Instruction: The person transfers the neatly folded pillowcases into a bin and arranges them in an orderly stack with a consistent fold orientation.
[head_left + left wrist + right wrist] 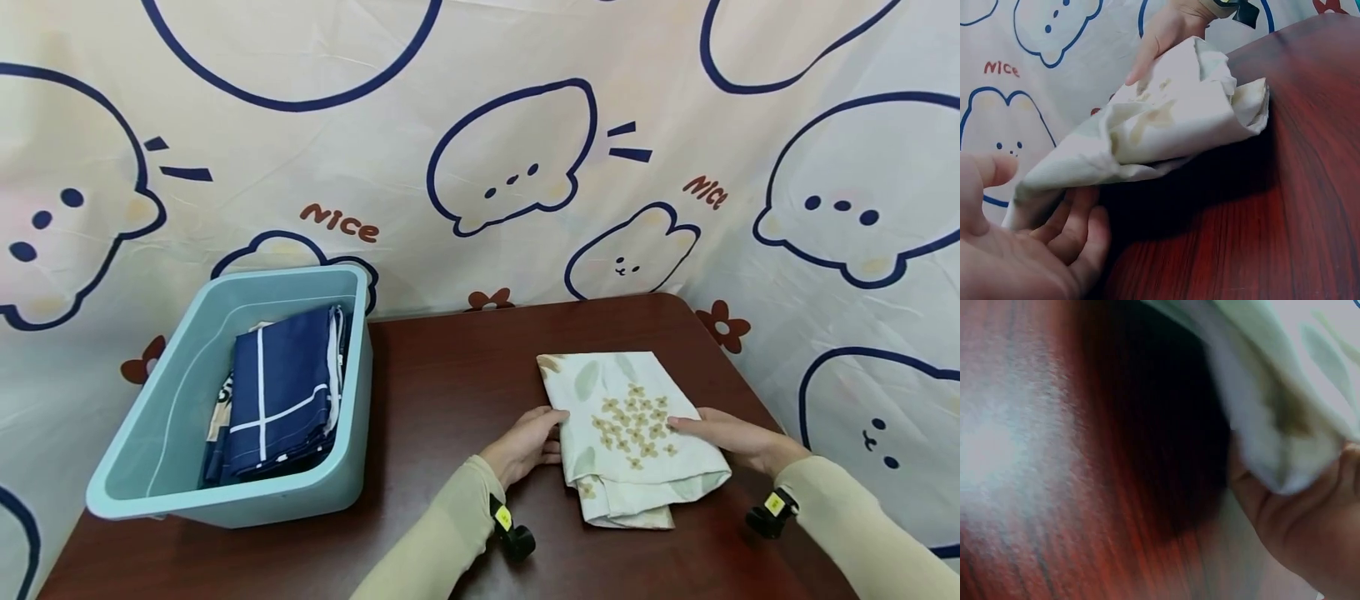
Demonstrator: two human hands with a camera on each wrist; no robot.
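A folded white cloth [626, 425] with tan flowers and pale green leaves is held over the brown table, its near edge uneven and layered. At its left edge my left hand [528, 442] holds it, fingers curled underneath and thumb at the upper side. My right hand [738, 437] grips the opposite side, thumb on top and the other fingers below, mostly hidden. In the left wrist view the cloth [1166, 125] is tilted, with a dark shadow beneath. The right wrist view shows a blurred cloth corner [1291, 437] against the right palm [1310, 531].
To the left stands a light blue plastic bin [360, 417] containing folded navy fabric [285, 392] with white lines, and other fabric beneath. A patterned curtain [480, 275] hangs behind the table [450, 367] and along its right side.
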